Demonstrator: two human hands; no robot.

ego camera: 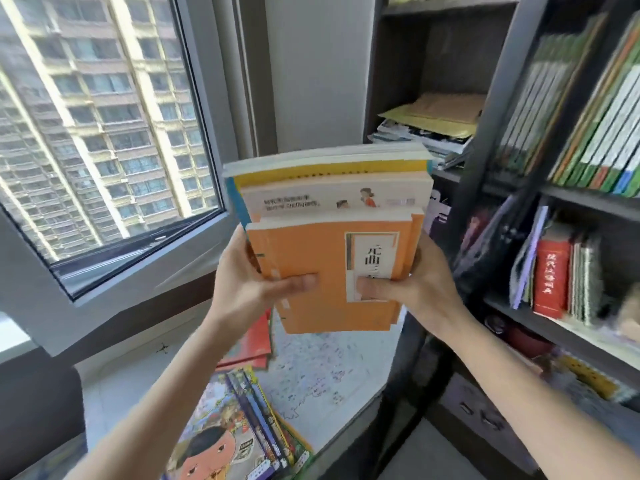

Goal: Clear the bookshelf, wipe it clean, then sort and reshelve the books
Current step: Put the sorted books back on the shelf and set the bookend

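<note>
A stack (346, 174) of books is held in the air at the centre of the frame, in front of the bookshelf (485, 140) that fills the right side. The left hand (242, 289) grips the stack's left edge and the right hand (419, 292) its right edge. On each hand the fingers are clamped on the stack: the thumb presses on the cover of the orange book (301, 251) on top, and the other fingers curl out of sight beneath. Under the orange book lie a white book (304, 202) and a yellow one with a blue spine.

Behind the stack, one shelf compartment holds a flat pile of papers (433, 123). At upper right a row of books (588, 116) leans. Below that row a red book (552, 278) stands upright among others.

Below the hands, the desk (360, 407) carries comics (242, 427) at lower centre and red books (254, 341) just above them. A window (104, 116) fills the upper left.
</note>
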